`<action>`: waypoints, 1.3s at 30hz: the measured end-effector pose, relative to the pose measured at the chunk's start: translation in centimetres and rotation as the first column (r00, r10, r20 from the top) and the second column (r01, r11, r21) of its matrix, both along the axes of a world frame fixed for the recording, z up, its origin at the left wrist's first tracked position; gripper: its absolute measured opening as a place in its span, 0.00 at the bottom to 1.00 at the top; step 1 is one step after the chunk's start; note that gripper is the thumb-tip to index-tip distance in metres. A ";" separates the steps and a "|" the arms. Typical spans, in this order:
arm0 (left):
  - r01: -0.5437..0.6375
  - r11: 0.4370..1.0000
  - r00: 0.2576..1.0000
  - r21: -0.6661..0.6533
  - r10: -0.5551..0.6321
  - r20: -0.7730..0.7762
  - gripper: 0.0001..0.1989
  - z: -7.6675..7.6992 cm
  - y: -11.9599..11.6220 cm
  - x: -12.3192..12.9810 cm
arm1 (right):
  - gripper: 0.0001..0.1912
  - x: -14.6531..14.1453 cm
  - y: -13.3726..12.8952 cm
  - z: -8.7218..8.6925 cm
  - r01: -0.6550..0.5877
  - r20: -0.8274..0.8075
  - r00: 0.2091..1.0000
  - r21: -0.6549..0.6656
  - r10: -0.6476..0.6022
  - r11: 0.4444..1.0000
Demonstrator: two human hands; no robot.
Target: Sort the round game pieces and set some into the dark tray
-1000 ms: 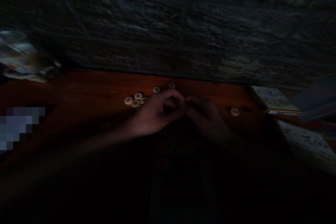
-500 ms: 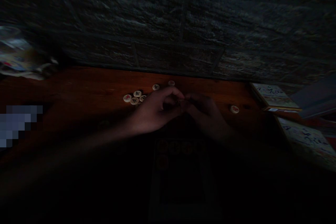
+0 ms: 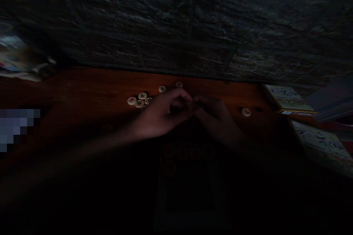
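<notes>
Over the wooden table, my left hand (image 3: 160, 115) and my right hand (image 3: 216, 115) meet at the fingertips. Both are closed, pinching what looks like a Chinese chess piece (image 3: 188, 104) between them, mostly hidden by fingers and darkness. Several round chess pieces with red or black characters lie by my left hand, among them a red-marked piece (image 3: 131, 101) and a black-marked piece (image 3: 142, 96). Behind my hands are another black-marked piece (image 3: 162, 89) and a faint reddish one (image 3: 179, 85). In deep shadow below, a shallow box (image 3: 160, 187) holds several pieces along its far and left sides.
A lone red-marked piece (image 3: 246, 112) sits to the right on the table (image 3: 91, 84). Two patterned boxes (image 3: 288, 97) are at the right edge. A glassy, colourful jar-like object (image 3: 16, 55) stands at far left. A dark brick wall (image 3: 165, 18) rises behind.
The view has shifted slightly, so the scene sits a little higher and further left. My hands keep nearly the same pinched pose.
</notes>
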State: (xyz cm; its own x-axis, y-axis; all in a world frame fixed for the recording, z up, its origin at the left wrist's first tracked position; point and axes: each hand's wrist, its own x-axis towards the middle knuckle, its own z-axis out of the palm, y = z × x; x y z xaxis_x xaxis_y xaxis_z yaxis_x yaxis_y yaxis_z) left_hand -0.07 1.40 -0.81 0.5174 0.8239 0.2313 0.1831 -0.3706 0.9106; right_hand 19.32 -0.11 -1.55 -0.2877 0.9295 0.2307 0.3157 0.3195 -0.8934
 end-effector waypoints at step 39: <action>-0.007 1.000 1.000 0.028 0.007 -0.007 0.08 0.0 0.0 0.1 | 0.12 -0.1 0.0 0.2 0.004 0.007 1.000 0.000 -0.004 1.000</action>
State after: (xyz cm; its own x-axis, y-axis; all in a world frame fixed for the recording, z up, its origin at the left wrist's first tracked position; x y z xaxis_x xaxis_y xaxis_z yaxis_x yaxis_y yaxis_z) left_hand 0.02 1.45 -0.82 0.5131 0.8209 0.2505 0.1926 -0.3946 0.8985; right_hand 19.20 -0.15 -1.39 -0.2854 0.9307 0.2288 0.3233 0.3182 -0.8912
